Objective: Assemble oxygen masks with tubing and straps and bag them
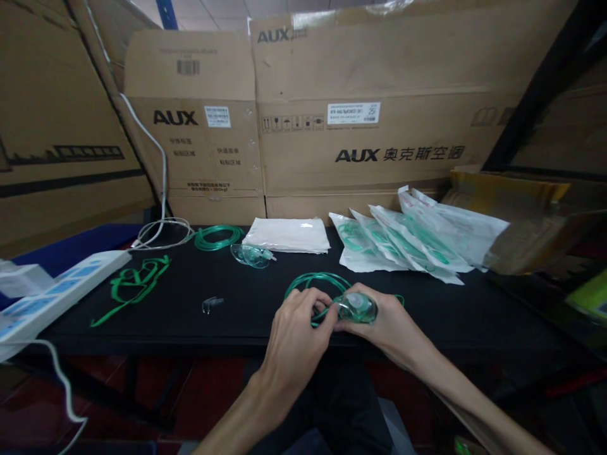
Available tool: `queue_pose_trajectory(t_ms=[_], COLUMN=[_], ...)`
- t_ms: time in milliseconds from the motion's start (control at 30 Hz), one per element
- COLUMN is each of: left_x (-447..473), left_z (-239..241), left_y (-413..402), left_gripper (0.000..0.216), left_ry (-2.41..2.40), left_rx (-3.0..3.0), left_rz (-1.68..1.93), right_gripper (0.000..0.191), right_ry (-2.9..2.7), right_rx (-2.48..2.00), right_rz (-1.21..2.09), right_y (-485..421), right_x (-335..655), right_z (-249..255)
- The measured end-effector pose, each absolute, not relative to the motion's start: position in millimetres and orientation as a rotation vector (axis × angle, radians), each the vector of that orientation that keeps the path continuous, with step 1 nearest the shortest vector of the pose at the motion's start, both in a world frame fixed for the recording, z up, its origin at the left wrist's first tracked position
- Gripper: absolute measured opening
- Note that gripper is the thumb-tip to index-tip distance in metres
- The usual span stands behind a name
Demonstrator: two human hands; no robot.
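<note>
Cardboard backdrop: brown boxes (303,158) printed "AUX" stand behind the work surface.
Work surface: a black tabletop (227,328) spans the width in front of the boxes.
Sealed packets: several white-and-clear packets (417,240), green contents showing through, overlap in a fan at the rear right.
Power strip: a white power strip (61,292) with blue socket faces slants along the left edge.
Left hand: the bare left hand (298,322) has thumb and forefinger close together at the mask's left end; I cannot tell whether they pinch it.
Right hand: the bare right hand (387,317) is closed around the mask's right end, thumb below, forefinger above.
White stack: flat, glossy white packs (287,235) lie at the rear centre.
Near tubing: loops of green tubing (327,275) lie just behind the hands.
Straps: tangled green straps (133,301) lie beside the power strip.
Far tubing: a green coil (203,242) rests left of the white stack.
Held mask: a clear, green-tinted breathing mask (363,309), between both hands over the table's front edge; long axis roughly left to right, whitish round port upward. Which end is the nose, I cannot tell.
Second mask: a similar mask (253,255) lies before the white stack, its pale connector pointing right.
Small part: a clear angled piece (212,304) lies alone, left of centre.
</note>
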State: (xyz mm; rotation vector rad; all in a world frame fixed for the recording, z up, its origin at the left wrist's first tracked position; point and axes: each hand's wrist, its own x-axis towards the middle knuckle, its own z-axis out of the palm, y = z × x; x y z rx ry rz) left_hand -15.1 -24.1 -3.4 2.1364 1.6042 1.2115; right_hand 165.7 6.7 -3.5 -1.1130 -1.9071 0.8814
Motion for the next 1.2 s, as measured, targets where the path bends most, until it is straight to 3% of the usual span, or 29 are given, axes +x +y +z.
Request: queue_pose_trajectory(t_ms=[267, 400, 567, 733, 933, 1033, 1200], left_x=[-15, -19, -19, -20, -20, -20, -17], left_z=[-16, -14, -12, -12, -15, -15, -12], left_y=[-21, -21, -23, -23, -20, -19, -19], left_gripper=[0.013, 0.015, 0.014, 0.012, 0.008, 0.01, 0.009], left_ry=[1.58, 1.572, 1.561, 1.667, 1.685, 1.678, 1.701], left_rx=[2.321, 2.398, 2.358, 2.305, 2.206, 2.163, 2.118], left_rz=[1.003, 0.912, 0.97, 1.021, 1.115, 1.114, 1.154], right_gripper=[0.032, 0.024, 0.016, 0.019, 0.008, 0.001, 0.009], right_ry=[-1.809, -1.941, -2.14, -2.299, -2.313, -2.299, -2.199], right_rx=[-1.117, -1.135, -1.073, -1.042, -0.927, -0.825, -0.747], right_rz=[0.731, 0.596, 0.729, 0.904, 0.929, 0.784, 0.468], right_y=[14, 37, 44, 43, 38, 32, 26], right_x=[174, 187, 206, 228, 212, 197, 178], right_z=[12, 21, 22, 25, 19, 11, 0])
